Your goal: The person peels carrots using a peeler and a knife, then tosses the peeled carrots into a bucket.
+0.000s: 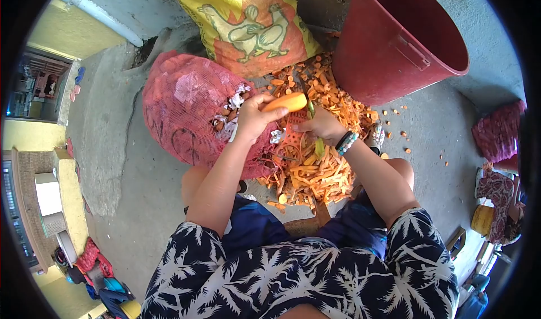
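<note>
My left hand (256,116) is closed around a smooth, peeled-looking carrot (288,102) that points to the right. Close beside the carrot's tip, my right hand (322,125) grips a knife (304,88) with its dark, narrow blade pointing away from me; a green part shows at the fingers. Below both hands lies a heap of carrot strips and peelings (321,175). Cut carrot pieces (324,85) spread beyond my right hand. An orange perforated plastic piece (293,128) shows between the hands, partly covered.
A full red mesh sack (183,108) lies at the left, with whole carrots and paper at its mouth. Behind stands a yellow and orange printed sack (253,26). A large red bin (389,43) stands at the back right. Another person (499,201) sits at the far right.
</note>
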Motion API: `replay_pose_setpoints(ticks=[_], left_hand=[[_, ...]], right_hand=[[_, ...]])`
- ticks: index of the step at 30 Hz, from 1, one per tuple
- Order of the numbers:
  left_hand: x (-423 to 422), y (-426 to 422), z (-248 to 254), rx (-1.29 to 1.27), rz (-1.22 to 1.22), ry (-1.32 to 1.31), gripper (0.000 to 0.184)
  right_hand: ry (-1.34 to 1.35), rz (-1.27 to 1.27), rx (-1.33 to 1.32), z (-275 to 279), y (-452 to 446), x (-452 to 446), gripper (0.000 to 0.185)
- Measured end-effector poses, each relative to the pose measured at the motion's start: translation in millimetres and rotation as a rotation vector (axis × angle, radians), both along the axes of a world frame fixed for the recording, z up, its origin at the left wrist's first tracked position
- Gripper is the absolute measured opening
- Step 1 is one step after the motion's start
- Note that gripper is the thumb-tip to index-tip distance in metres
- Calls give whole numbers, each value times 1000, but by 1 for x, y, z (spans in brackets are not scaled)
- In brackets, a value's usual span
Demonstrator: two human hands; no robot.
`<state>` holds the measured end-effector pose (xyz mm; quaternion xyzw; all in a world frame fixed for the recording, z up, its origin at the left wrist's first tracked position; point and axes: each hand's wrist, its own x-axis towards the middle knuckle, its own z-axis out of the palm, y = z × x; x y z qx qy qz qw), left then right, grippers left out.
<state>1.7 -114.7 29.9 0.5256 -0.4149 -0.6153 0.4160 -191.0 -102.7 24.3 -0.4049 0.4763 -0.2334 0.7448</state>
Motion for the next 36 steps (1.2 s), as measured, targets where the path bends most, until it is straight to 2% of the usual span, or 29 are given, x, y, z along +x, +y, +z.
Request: replay_pose_setpoints(ticks=[2, 3, 4, 6, 7, 8, 10, 11, 17, 20, 24, 33, 36], left_hand=[[5, -2, 10, -1, -354, -268, 44], [5, 2, 8, 5, -384, -305, 45], [5, 2, -1, 6, -384, -305, 45], [1, 5, -12, -275, -412, -502, 44], [-1, 6, -5, -265, -364, -419, 43], [0, 5, -3, -264, -360, -420, 43], [1, -2, 2, -251, -222, -311, 40], [2, -3, 6, -317, -221, -277, 42], [-5, -1, 10, -403, -220, -300, 57], [-6, -1, 3, -329, -199, -252, 57], [-8, -1, 3, -327, -209, -275, 57], [-17, 7, 7, -396, -158, -362, 49], [-21, 9, 10, -321, -184, -235, 46]], right_hand=[[207, 110, -339, -1, -1, -3, 33], [175, 18, -471, 1, 6, 0, 37], [174, 19, -470, 4, 6, 0, 37], [501, 125, -830, 11, 7, -1, 37], [527, 106, -844, 10, 5, -5, 23], [524, 110, -845, 13, 3, -9, 23], [709, 101, -851, 22, 0, -16, 20], [669, 86, -929, 22, 0, -20, 18], [606, 68, -977, 28, 5, -12, 18], [643, 100, -978, 29, 5, -11, 24], [610, 86, -972, 30, 4, -9, 19], [650, 80, -939, 18, 0, -7, 25], [616, 71, -961, 15, -4, -7, 25]])
